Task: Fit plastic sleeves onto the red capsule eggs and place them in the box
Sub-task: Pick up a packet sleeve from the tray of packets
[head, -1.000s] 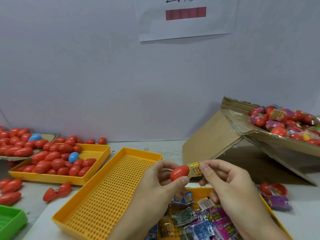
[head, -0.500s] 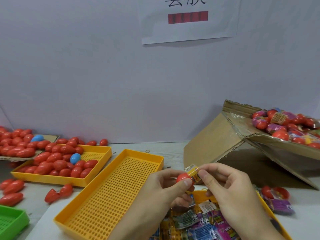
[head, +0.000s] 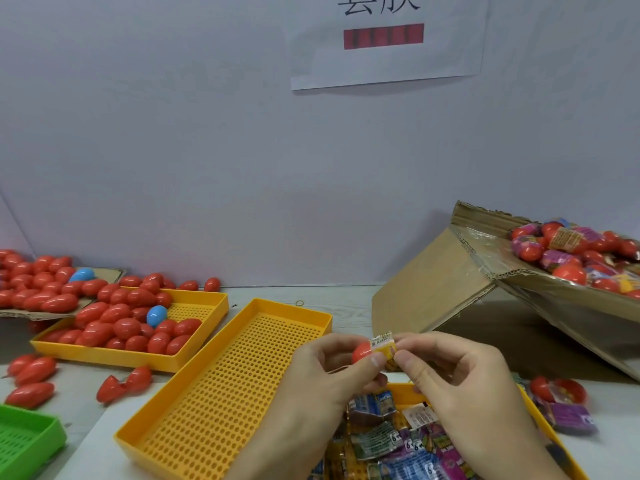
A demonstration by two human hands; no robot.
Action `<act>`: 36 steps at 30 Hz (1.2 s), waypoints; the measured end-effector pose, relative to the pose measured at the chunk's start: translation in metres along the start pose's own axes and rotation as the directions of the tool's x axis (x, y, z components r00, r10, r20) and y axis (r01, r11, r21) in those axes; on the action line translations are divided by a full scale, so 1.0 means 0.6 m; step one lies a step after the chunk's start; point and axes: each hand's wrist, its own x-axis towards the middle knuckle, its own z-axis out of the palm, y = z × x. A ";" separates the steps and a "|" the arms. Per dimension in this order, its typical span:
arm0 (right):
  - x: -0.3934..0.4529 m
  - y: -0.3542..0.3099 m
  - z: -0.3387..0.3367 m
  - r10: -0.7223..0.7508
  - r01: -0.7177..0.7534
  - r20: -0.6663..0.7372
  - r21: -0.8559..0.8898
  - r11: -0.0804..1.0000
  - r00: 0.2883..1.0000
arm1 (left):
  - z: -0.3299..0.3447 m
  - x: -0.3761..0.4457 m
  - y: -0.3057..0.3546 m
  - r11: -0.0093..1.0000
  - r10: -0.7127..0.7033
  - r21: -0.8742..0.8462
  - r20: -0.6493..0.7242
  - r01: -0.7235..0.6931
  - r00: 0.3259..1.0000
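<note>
A red capsule egg [head: 361, 352] is pinched between the thumb and fingers of the left hand [head: 332, 375], held above the counter [head: 346, 299] in front of the person. A yellow plastic sleeve [head: 383, 346] is fitted over the egg's right end and is gripped by the thumb and forefinger of the right hand [head: 453, 379], so both hands are closed on the same piece. Directly below the hands, a yellow tray [head: 401, 393] holding a pile of loose printed sleeves [head: 398, 441] is seen. An empty perforated yellow tray [head: 225, 393] lies just to its left, set at an angle. Further left, another yellow tray [head: 194, 355] is filled with bare red eggs [head: 114, 327] and one blue egg [head: 156, 315], and more red eggs are scattered behind and beside it. A green tray [head: 27, 434] is partly visible at the lower left corner. At the right, a tilted cardboard box [head: 450, 289] is seen with sleeved eggs [head: 571, 254] heaped inside. A printed paper sheet [head: 384, 39] is fixed to the wall behind.
</note>
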 end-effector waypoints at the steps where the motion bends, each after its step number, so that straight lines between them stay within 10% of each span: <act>1: 0.000 0.001 0.000 -0.001 0.001 0.002 0.013 1.000 1.000 | 0.000 0.000 0.000 0.998 0.022 0.058 -0.011 -0.022 1.000; 36: 0.014 0.020 -0.002 0.228 -0.233 0.051 0.259 0.937 0.972 | 0.005 -0.005 -0.002 0.876 0.208 0.435 0.044 -0.206 0.977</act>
